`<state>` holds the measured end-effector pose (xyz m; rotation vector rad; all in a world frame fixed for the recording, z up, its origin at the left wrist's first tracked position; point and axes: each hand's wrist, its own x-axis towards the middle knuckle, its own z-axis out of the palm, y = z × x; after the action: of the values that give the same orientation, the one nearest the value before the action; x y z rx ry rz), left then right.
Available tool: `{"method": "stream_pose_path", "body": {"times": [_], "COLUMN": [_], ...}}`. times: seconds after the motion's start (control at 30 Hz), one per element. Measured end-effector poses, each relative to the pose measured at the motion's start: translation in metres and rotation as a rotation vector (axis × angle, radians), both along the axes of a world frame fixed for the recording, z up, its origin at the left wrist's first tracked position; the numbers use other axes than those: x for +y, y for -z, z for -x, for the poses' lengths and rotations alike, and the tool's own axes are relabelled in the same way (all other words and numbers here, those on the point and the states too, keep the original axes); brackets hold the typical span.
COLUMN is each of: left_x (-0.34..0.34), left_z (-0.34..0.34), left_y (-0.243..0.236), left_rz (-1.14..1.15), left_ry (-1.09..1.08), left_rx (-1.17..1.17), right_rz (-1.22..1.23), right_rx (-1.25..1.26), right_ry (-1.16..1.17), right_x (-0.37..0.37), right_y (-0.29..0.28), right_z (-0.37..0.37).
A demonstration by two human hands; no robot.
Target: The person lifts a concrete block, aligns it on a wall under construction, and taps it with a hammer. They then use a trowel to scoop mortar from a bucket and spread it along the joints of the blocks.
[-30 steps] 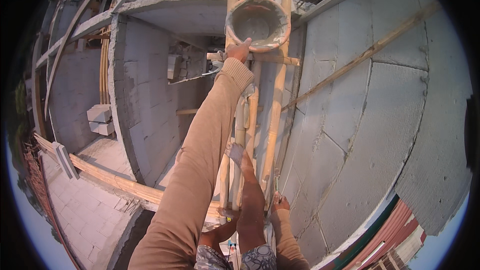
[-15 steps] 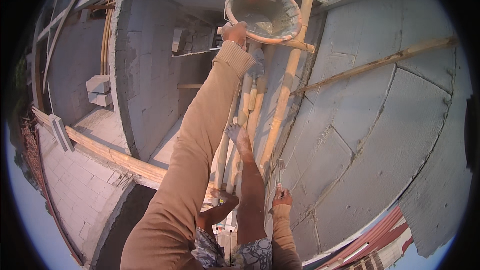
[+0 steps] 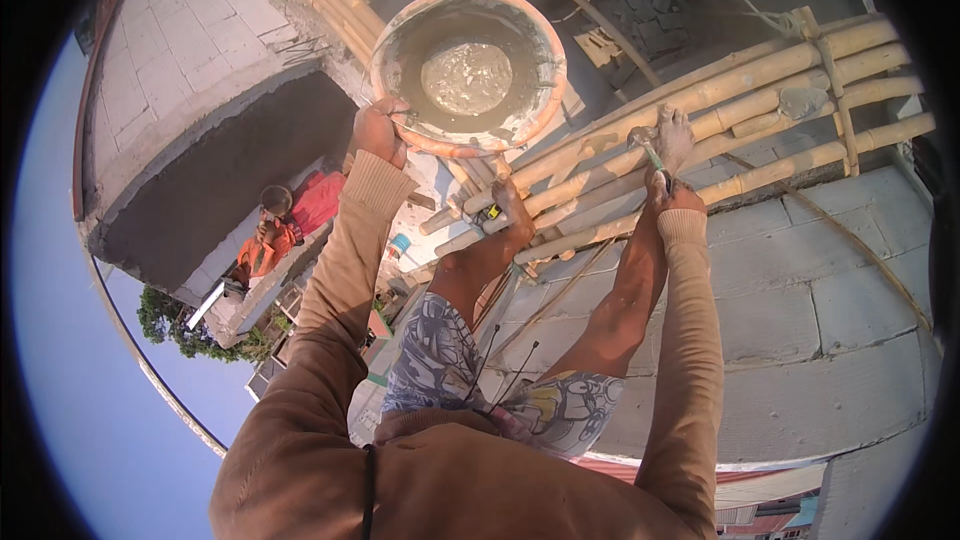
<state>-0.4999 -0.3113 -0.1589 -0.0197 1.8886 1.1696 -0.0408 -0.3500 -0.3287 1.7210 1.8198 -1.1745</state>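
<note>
My left hand point(image 3: 378, 130) grips the near left rim and wire handle of an orange bucket point(image 3: 540, 112), which is coated in grey and holds a pool of wet grey mortar point(image 3: 467, 75). My right hand point(image 3: 672, 190) is closed on a small metal-headed tool point(image 3: 648, 148) with a pale green handle, beside my bare right foot. My feet rest on a run of bamboo poles point(image 3: 750, 68). A trowel point(image 3: 802, 102) with mortar on its blade lies on the poles toward the right, apart from both hands.
Below left, a person in orange point(image 3: 262, 252) holds a dark container point(image 3: 276, 200) by a block wall ledge point(image 3: 170, 30). A blue can point(image 3: 398, 246) sits under the bucket. A grey block wall point(image 3: 800, 310) runs along the right, with a thin pole point(image 3: 850, 255) against it. Open drops surround the poles.
My view has swung, so the poles now run to the right. My left hand has brought the bucket left and nearer. My right hand and its tool have risen beside my right foot.
</note>
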Motion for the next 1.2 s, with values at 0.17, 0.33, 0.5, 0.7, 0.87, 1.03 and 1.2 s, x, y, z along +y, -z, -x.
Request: {"method": "stream_pose_path", "body": {"times": [0.17,0.33,0.5,0.7,0.87,1.03,1.2], "left_x": [-0.172,-0.3,-0.398,-0.438,-0.447,-0.428,-0.403], "left_z": [0.125,0.167,0.162,0.122,0.121,0.112,0.095], "left_y": [-0.068,-0.127,-0.14,-0.122,-0.08,-0.062,-0.063], "left_rz": [0.033,0.056,0.166,0.248,0.219,0.282,0.311], "left_ry": [-0.358,-0.515,-0.56,-0.656,-0.516,-0.537,-0.289], "left_rx": [0.197,0.354,0.363,0.207,0.109,0.169,0.322], "right_rz": [-0.023,-0.038,-0.094,0.045,0.068,0.098,0.021], "right_rx": [0.269,0.376,0.293,0.262,0.262,0.193,0.09], "right_ry": [-0.62,-0.858,-1.031,-1.138,-0.903,-0.752,-0.239], "right_x": [-0.038,-0.141,-0.22,-0.24,-0.254,-0.23,-0.18], "right_y": [0.05,0.096,0.132,0.153,0.232,0.203,0.149], "right_z": [0.163,0.317,0.405,0.444,0.437,0.399,0.315]}}
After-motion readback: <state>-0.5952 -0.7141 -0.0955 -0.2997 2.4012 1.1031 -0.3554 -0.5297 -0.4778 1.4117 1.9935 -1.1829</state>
